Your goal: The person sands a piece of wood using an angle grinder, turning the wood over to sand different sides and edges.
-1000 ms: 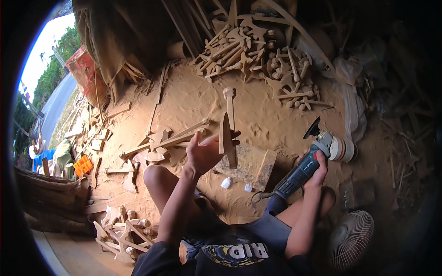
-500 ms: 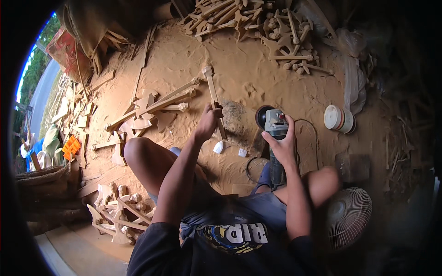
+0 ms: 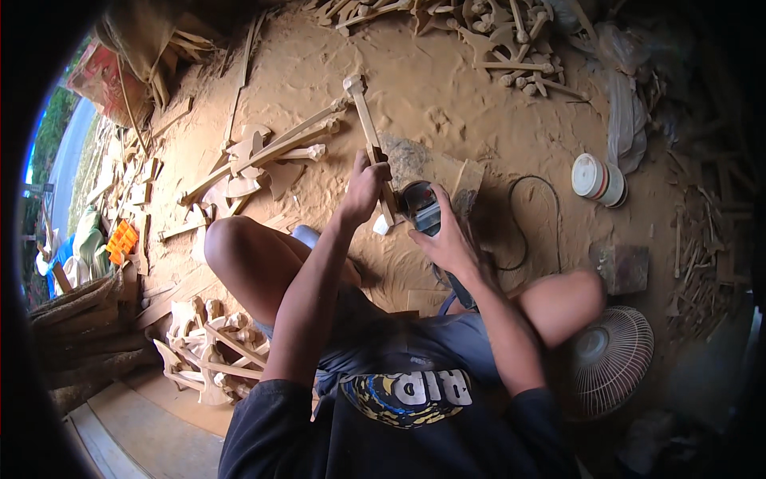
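The left hand [image 3: 365,188] has its grip wrapped tight around the lower part of a long wooden stick [image 3: 369,136], which slants up and away over the sawdust floor [image 3: 447,88]. The right hand [image 3: 447,243] clamps an angle grinder [image 3: 421,209] just beside that grip. The stick looks light, stiff and dusty, best held low on the shaft. More carved wooden pieces [image 3: 263,156] lie toward the floor's left edge, a white fan [image 3: 610,359] near its lower right corner.

Daylight from the upper left, dark fisheye rim, slight blur.
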Demonstrator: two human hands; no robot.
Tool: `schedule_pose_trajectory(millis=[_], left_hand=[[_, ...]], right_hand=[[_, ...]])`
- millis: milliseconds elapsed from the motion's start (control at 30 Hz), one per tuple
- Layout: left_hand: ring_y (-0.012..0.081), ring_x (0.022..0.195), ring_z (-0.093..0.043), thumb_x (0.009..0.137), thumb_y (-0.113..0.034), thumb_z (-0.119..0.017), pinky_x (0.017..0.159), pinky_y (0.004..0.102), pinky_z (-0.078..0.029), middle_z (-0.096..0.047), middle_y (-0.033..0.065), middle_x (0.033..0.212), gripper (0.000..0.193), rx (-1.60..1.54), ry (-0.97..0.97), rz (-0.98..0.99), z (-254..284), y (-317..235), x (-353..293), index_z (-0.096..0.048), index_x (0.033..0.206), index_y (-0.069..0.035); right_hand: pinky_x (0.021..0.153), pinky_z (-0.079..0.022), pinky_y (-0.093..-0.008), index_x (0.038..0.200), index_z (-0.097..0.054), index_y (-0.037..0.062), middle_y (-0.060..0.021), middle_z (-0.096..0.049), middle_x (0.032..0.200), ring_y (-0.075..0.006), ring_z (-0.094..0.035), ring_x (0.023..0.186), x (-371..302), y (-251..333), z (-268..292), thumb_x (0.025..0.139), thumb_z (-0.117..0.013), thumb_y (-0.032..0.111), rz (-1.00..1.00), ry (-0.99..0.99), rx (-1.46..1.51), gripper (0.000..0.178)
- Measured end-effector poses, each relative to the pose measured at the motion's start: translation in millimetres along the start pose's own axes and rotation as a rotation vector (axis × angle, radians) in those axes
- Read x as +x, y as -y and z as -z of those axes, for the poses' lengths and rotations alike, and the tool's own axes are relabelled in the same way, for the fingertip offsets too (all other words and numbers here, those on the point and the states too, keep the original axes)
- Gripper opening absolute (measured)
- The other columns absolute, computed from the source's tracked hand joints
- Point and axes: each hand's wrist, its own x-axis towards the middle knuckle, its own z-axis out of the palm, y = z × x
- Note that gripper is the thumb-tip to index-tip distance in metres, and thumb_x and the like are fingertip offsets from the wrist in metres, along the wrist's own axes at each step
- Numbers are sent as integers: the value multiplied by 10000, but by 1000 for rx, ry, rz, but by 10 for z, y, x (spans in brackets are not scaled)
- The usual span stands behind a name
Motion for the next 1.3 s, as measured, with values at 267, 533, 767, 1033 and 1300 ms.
schedule_pose_trajectory(millis=[267, 533, 767, 1033, 1300], left_hand=[[289, 952, -560, 1041, -202, -507, 797, 386, -518, -472, 155, 1109, 262, 120, -45, -36, -34, -26, 14, -650, 981, 9], [233, 949, -571, 904, -63, -591, 810, 348, -496, -588, 106, 1016, 123, -95, -137, 108, -26, 95, 83, -648, 1009, -34], [356, 1005, -552, 879, -59, -628, 896, 412, -493, -560, 182, 1089, 69, 412, -33, -391, 20, -14, 39, -644, 932, -19], [202, 897, -558, 883, -78, -603, 777, 353, -490, -578, 75, 978, 168, -120, -147, 92, -38, -48, 66, -594, 1050, -58], [127, 821, -524, 901, -76, -568, 695, 277, -448, -547, 26, 934, 176, -383, -289, 286, -124, -329, 78, -594, 1075, -69]], right_hand=[[1061, -510, -520, 1601, -320, 73, -310, -591, 1437, -510, -581, 1303, -18, -37, 35, 814, -860, 207, -6, -21, -80, 964], [944, -553, -553, 1618, -305, 118, -319, -673, 1294, -526, -658, 1139, 51, -22, 17, 808, -866, 227, -71, 8, -133, 991], [884, -565, -561, 1619, -301, 165, -299, -717, 1195, -523, -679, 1086, 238, -15, 5, 819, -871, 254, -44, -24, -138, 987], [841, -579, -557, 1620, -295, 169, -275, -742, 1132, -510, -704, 1035, 519, 76, -80, 819, -887, 248, -54, -14, -152, 999], [863, -546, -602, 1644, -262, 127, -336, -732, 1014, -541, -700, 964, 362, 10, -39, 853, -841, 362, -30, 16, -236, 1007]])
